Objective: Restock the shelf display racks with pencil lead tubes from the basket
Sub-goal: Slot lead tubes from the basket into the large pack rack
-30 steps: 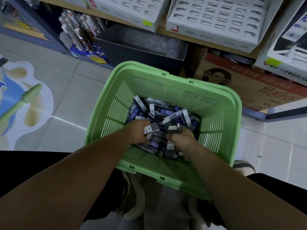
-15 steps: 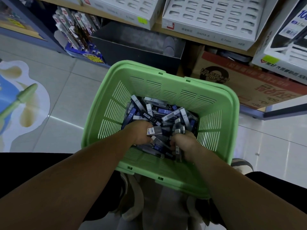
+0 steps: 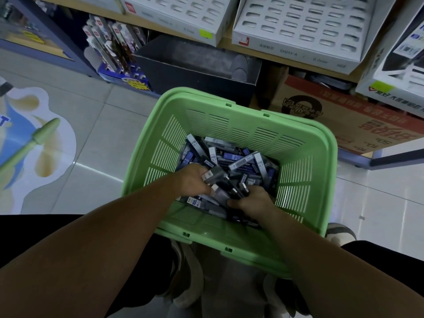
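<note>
As both hands dug in basket, I saw left hand clamp fatter bunch of lead tubes, right hand gripped few more; display racks unfilled.

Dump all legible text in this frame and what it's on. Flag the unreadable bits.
"HB 07": several lead tubes in the green basket.
"100": one tube beside the left hand.
"SH213-A", "0.7mm": front of the white display rack.
"50", "10", "16", upside down: cardboard box; its larger print is blurred.
Label on the left rack and the packets: too blurred to read.
</note>
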Tool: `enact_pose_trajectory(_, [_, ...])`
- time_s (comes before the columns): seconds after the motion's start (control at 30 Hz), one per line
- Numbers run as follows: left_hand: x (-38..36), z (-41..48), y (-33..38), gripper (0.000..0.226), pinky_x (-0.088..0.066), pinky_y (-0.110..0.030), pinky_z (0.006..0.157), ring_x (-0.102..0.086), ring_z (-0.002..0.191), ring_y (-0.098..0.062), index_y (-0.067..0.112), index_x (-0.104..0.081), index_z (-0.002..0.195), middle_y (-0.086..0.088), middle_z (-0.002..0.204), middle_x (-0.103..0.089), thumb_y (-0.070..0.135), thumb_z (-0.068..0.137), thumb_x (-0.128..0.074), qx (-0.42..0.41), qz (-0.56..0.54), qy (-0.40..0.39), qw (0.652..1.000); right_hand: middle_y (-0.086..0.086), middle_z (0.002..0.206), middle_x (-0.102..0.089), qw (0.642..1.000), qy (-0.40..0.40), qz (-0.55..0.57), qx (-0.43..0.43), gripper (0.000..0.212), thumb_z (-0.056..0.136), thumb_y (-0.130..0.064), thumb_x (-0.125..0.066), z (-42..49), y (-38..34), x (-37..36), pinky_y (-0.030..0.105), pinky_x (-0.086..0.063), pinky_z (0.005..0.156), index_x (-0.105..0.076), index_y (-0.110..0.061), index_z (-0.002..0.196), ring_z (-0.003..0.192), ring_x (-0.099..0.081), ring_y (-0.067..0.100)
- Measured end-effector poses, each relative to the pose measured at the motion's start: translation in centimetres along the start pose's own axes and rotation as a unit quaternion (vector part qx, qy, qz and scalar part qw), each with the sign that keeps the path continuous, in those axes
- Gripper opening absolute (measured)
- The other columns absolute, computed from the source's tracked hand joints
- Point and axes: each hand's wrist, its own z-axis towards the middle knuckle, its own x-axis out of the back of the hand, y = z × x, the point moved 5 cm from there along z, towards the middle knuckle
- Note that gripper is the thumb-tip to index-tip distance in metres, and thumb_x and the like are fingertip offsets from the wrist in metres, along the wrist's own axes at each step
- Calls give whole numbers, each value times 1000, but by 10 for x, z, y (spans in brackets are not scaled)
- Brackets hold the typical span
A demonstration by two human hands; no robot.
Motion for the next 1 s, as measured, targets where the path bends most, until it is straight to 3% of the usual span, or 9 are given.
enact_pose_trajectory(0.2, [24,-7,1,36,-48,-32,61,-60,73,-22,10,-71,104,-17,94,-72,36,84,-85,26,-168,17,985,3,79,-71,994,-16,102,-27,20,86,-23,-83,-4,-13,1,29,-46,53,-72,-13,99,64,-60,20])
enact_pose_trajectory(0.33, [25,-15,11,66,-51,-29,58,-65,70,-17,-2,-59,129,-20,96,-76,38,84,-85,21,-263,55,963,10,85,-71,992,-9,121,-23,24,85,-28,-85,-13,-23,9,29,-44,54,-73,-13,100,60,-56,21])
enact_pose_trajectory(0.4, [24,-21,20,67,-51,-30,61,-61,61,-15,-5,-58,130,-13,80,-72,38,86,-84,21,-299,68,952,18,98,-74,991,-16,133,-16,23,85,-28,-84,-21,-28,12,32,-46,60,-72,-14,98,70,-64,27])
enact_pose_trajectory(0.47, [24,-27,31,58,-55,-34,71,-59,65,-16,1,-58,121,-7,75,-67,39,86,-83,23,-348,73,934,21,113,-73,989,-15,149,-7,19,88,-28,-82,-28,-33,16,36,-47,70,-69,-17,97,102,-71,39])
enact_pose_trajectory(0.53, [25,-32,40,82,-58,-35,74,-62,74,-15,8,-49,127,-5,90,-72,46,70,-94,21,-395,73,916,9,110,-76,985,-31,168,-6,24,90,-31,-80,-33,-40,16,37,-50,79,-69,-19,107,117,-64,35])
enact_pose_trajectory(0.63, [25,-31,49,131,-58,-32,71,-72,87,-15,11,-44,150,-7,119,-75,52,41,-104,-6,-425,43,904,-2,114,-75,979,-51,196,-9,47,87,-41,-81,-36,-53,14,42,-56,91,-65,-21,126,112,-67,24])
enact_pose_trajectory(0.77, [35,-51,73,107,-56,-46,99,-75,105,-22,17,-54,143,-4,129,-72,50,52,-100,-20,-440,8,898,3,122,-73,981,-76,177,17,43,94,-42,-73,-50,-79,17,32,-53,67,-64,-17,128,108,-68,24])
enact_pose_trajectory(0.9, [54,-79,93,85,-52,-51,104,-68,118,-28,23,-71,124,-7,126,-73,59,52,-97,-35,-381,8,924,0,128,-69,992,-65,100,36,77,74,-55,-83,-80,-100,35,40,-48,91,-58,-16,136,121,-60,22])
enact_pose_trajectory(1.0, [66,-112,113,30,-62,-39,85,-73,85,-21,11,-73,103,-9,93,-74,38,91,-77,-70,-376,9,924,7,104,-79,993,-62,66,75,42,96,-39,-70,-109,-123,51,35,-47,73,-64,-11,126,102,-73,24])
